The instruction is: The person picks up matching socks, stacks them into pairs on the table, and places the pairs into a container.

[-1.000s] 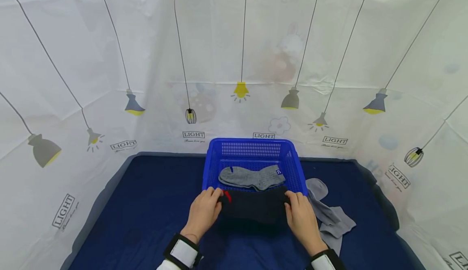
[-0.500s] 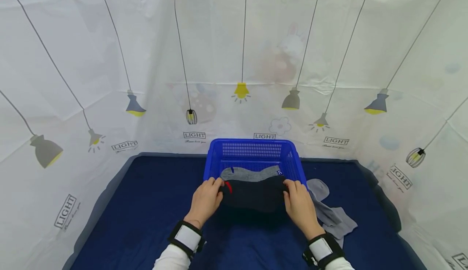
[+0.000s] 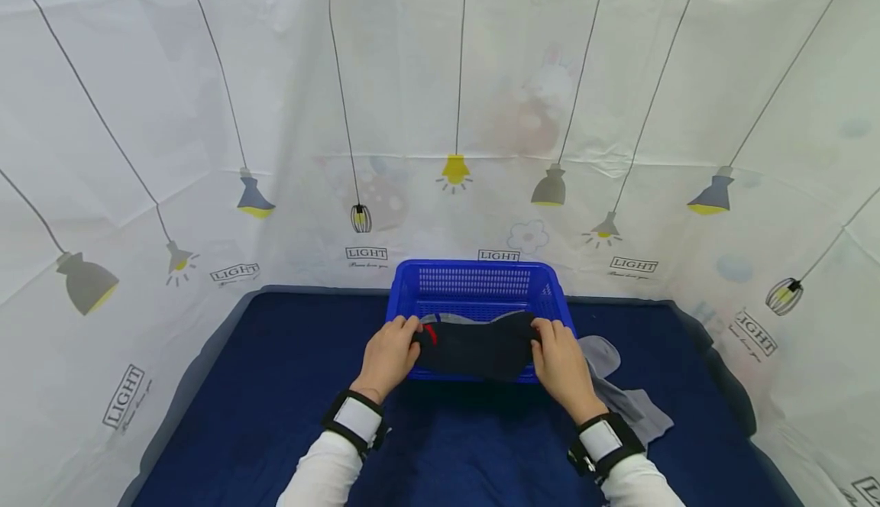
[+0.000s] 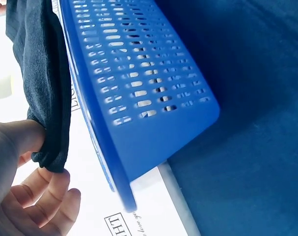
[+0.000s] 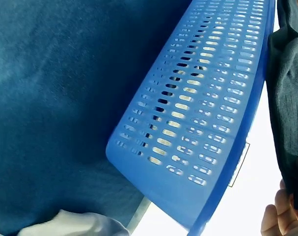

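A dark sock [image 3: 477, 345] with a red mark near its left end is stretched level between both hands, over the front rim of the blue basket [image 3: 550, 293]. My left hand [image 3: 389, 356] pinches its left end between thumb and fingers. The opposite end is pinched by my right hand [image 3: 562, 362]. In the left wrist view the sock [image 4: 43, 83] hangs just above the basket rim, the thumb on top of the cloth. Behind the dark sock, a strip of grey sock [image 3: 450, 318] shows inside the basket; most of it is hidden.
Light grey socks [image 3: 629, 400] lie loosely on the dark blue cloth [image 3: 289, 385] to the right of the basket. A white curtain [image 3: 289, 95] printed with lamps rises behind and on both sides.
Both hands have carried the dark sock forward and up, from in front of the basket to over its front part. It now covers most of the grey sock there.
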